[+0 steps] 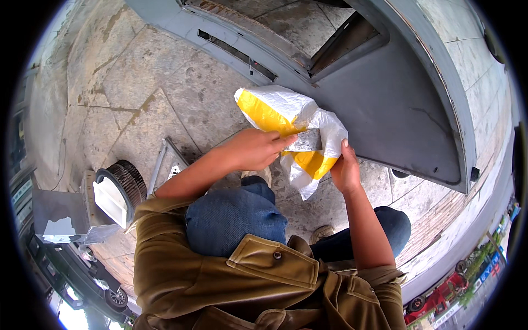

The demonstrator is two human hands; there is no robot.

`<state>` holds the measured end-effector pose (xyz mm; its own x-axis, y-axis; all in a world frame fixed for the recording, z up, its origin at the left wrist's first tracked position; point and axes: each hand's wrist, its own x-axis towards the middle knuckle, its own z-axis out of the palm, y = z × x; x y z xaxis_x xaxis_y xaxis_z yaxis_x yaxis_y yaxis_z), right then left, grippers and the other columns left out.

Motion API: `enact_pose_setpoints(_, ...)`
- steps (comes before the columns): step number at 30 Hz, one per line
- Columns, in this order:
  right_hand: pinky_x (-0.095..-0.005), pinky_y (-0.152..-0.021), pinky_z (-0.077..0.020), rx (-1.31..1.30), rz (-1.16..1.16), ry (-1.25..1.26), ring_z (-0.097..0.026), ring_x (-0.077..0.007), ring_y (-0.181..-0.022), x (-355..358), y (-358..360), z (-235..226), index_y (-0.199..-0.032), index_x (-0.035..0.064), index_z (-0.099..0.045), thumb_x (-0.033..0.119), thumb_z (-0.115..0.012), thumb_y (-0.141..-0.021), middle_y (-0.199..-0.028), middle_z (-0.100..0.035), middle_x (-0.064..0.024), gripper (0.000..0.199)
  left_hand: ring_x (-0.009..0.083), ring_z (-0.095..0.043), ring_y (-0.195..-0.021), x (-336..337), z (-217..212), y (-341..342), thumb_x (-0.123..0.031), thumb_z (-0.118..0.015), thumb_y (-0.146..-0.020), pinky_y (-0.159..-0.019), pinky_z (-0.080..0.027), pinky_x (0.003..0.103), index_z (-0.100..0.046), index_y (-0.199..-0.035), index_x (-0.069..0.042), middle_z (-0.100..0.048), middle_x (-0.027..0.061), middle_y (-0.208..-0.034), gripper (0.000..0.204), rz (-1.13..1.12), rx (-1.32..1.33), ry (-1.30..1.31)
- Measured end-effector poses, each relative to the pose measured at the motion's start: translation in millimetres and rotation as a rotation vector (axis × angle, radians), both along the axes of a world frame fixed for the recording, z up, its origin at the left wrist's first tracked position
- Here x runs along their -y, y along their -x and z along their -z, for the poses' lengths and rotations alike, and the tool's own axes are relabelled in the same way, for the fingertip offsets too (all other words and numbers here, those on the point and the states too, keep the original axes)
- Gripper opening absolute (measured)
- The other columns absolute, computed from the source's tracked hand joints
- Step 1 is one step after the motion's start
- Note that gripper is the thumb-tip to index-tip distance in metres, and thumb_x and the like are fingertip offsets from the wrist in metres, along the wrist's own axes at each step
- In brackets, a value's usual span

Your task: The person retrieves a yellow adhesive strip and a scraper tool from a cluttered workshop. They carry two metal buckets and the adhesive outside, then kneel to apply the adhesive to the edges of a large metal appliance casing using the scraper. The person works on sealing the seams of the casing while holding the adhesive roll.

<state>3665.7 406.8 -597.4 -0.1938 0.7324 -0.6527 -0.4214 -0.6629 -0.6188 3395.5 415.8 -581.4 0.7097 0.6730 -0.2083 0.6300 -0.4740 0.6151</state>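
Observation:
A white and yellow woven sack [286, 113] hangs in front of me over the stone paving. My left hand [254, 148] pinches a flat grey piece [303, 142] at the sack's mouth. My right hand [345, 168] grips the sack's right edge from below. Beneath the hands are my blue jeans [236, 217], and my brown jacket [242, 280] fills the lower part of the view.
A large grey metal panel [385, 93] with slots lies on the paving beyond the sack. To my left stand a round black filter with a white part [118, 192], a grey box [58, 217] and a metal frame [162, 159]. Parked vehicles show at the rim.

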Motion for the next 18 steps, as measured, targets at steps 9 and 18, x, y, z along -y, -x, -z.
enact_pose_setpoints(9,-0.0256,-0.076,-0.0466,0.443,-0.121,-0.209,-0.057,-0.0091,-0.083,-6,30,1,-0.106,0.001,-0.061,0.009,-0.06,-0.088,-0.095,-0.064,-0.0017,0.02,0.0301,-0.062,-0.078,-6,1,-17,-0.016,-0.053,-0.081,-0.065,-0.051,0.04,-0.042,-0.134,-0.008,-0.06,0.0132,-0.102,0.055,0.04,0.063,0.01)
enact_pose_setpoints(18,-0.0233,-0.068,-0.0462,0.708,-0.071,-0.281,-0.057,-0.0084,-0.072,2,-10,27,-0.091,-0.0044,-0.065,-0.006,-0.058,-0.077,-0.082,-0.067,-0.0044,0.016,0.032,-0.06,-0.085,-23,-19,29,-0.014,-0.057,-0.08,-0.072,-0.05,0.039,-0.041,-0.136,-0.014,-0.059,0.013,-0.104,0.058,-0.117,0.071,0.109)
